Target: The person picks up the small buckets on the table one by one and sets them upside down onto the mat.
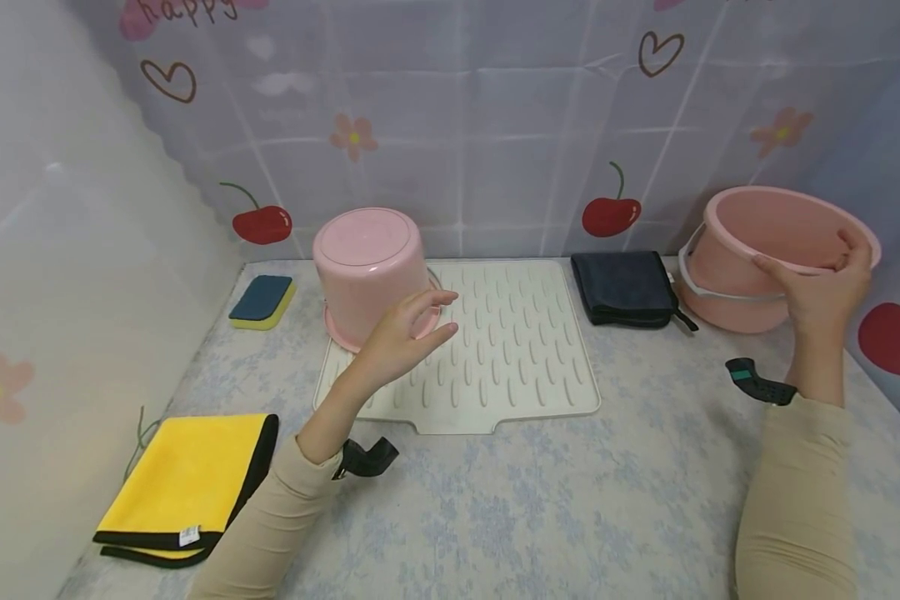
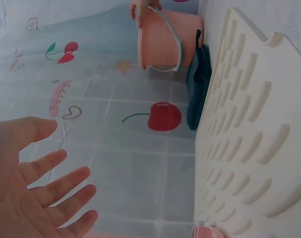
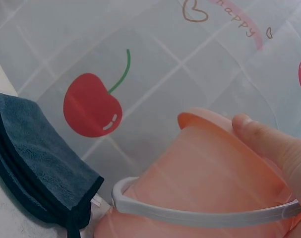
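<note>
On the right of the head view, my right hand (image 1: pixel 832 279) grips the near rim of an upright pink bucket (image 1: pixel 738 262) with a pale handle hanging round its side. In the right wrist view, the thumb (image 3: pixel 259 134) lies over that bucket's rim. A second pink bucket (image 1: pixel 367 271) stands upside down on the left part of a white ridged draining mat (image 1: pixel 510 350). My left hand (image 1: pixel 399 337) is in front of it, thumb and fingers spread, holding nothing. The left wrist view shows this hand's fingers (image 2: pixel 66 186) apart from one another.
A folded dark blue cloth (image 1: pixel 622 287) lies between the mat and the right bucket. Left of the mat sits a blue and yellow sponge (image 1: pixel 262 300). A folded yellow cloth (image 1: pixel 183 475) with black edging lies at the front left. Printed curtain (image 1: pixel 457 125) closes off the back.
</note>
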A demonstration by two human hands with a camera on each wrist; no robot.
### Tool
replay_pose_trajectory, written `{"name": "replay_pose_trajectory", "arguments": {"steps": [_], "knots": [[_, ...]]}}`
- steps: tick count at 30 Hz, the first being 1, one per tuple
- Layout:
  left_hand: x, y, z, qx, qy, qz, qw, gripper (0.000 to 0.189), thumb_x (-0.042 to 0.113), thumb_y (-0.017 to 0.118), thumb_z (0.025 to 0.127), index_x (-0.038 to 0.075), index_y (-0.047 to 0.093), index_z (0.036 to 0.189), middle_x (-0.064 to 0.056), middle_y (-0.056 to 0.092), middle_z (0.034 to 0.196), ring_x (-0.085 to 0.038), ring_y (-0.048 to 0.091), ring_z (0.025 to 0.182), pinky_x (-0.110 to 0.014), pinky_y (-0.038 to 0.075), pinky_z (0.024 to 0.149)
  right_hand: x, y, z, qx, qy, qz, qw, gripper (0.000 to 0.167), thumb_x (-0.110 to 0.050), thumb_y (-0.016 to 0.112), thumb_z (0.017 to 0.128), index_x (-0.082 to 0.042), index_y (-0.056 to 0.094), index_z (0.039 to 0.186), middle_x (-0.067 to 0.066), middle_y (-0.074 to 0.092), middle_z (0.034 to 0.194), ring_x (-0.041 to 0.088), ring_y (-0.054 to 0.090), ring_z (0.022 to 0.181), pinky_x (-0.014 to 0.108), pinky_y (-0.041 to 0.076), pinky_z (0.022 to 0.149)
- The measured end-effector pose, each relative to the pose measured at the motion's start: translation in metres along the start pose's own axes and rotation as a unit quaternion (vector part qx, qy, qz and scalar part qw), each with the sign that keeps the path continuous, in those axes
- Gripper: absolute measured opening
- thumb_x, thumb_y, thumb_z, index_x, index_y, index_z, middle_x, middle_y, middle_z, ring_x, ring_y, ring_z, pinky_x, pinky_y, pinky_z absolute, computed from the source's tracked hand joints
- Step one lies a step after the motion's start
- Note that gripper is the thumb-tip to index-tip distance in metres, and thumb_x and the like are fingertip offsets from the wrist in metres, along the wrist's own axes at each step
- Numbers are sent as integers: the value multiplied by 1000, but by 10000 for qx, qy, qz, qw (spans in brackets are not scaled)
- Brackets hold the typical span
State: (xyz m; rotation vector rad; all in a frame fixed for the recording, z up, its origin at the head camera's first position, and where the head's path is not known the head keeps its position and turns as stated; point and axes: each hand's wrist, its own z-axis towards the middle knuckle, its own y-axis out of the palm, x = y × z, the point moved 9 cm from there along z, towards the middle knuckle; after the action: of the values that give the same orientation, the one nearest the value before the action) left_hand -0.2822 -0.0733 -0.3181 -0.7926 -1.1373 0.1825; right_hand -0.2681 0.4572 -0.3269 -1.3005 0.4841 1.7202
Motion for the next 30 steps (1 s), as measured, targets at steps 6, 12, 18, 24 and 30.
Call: {"name": "replay_pose_trajectory", "arguments": {"steps": [6,12,18,24,30], "knots": [[0,0,1,-25,-10,32,10000,45,35,57,95,21,50,136,1,53,139,-19,49,127,-46,37,110,-12,0,-1,94,-199,455,9987,79,-14,87,64,-20,50,134,-5,50,137,0,46,112,13,39,87],[0,-2,2,33,45,-10,10000,46,34,58,94,18,50,136,-2,54,138,-20,50,126,-46,37,110,-34,-2,-5,129,-126,1275,9917,81,-6,89,60,-17,53,131,-1,58,130,0,54,96,10,45,78],[1,-3,1,73,72,-99,9999,45,31,60,94,19,50,136,-4,55,136,-20,51,124,-46,38,109,-59,7,-18,-168,295,1716,9846,85,-10,90,58,-16,51,133,-5,55,86,2,45,66,10,45,67],[1,-7,3,247,157,-223,9993,43,27,59,94,14,52,135,-5,55,135,-24,51,125,-46,38,109,-87,28,-38,-742,401,3170,9447,81,13,84,56,-8,53,127,2,58,76,8,54,64,10,52,63],[4,-12,4,510,334,-527,9967,41,22,60,93,10,54,132,-9,58,131,-24,54,121,-45,39,108,-113,45,-56,-1134,167,4038,9076,69,26,75,57,-2,59,118,7,58,65,12,55,55,16,53,57]]}}
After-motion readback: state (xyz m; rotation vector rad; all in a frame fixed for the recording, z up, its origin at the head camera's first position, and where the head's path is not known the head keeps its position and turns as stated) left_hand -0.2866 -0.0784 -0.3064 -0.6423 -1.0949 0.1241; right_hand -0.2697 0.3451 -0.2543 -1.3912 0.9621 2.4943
